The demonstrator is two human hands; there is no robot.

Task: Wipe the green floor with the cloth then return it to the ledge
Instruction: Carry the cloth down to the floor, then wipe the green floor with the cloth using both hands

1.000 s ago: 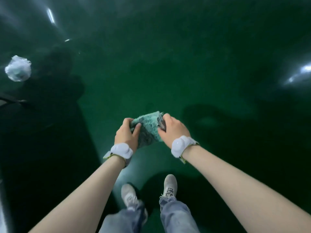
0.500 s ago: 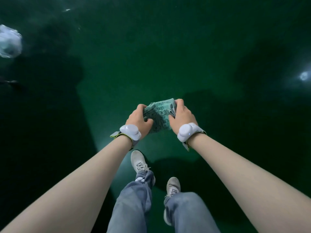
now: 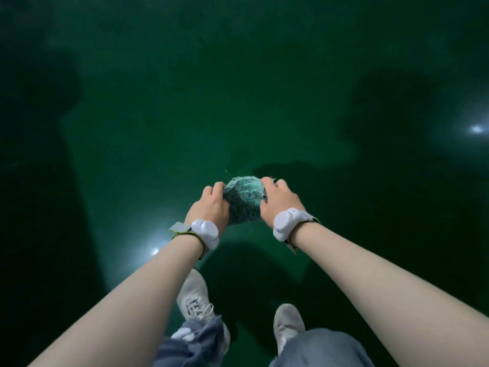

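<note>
A glossy dark green floor (image 3: 201, 107) fills the view, dim overall, with broad dark shadows at left and right and two small bright light reflections (image 3: 477, 129) on it.

Dim scene, glossy green floor (image 3: 238, 102) mirroring small lamp glare far right and near-left of the cloth (image 3: 244, 200), dark shadows around, wide-angle stretched edges

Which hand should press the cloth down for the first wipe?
Either; probably right. Both hands grip the cloth above the green floor, but the right hand covers more of its top than the left hand.
</note>
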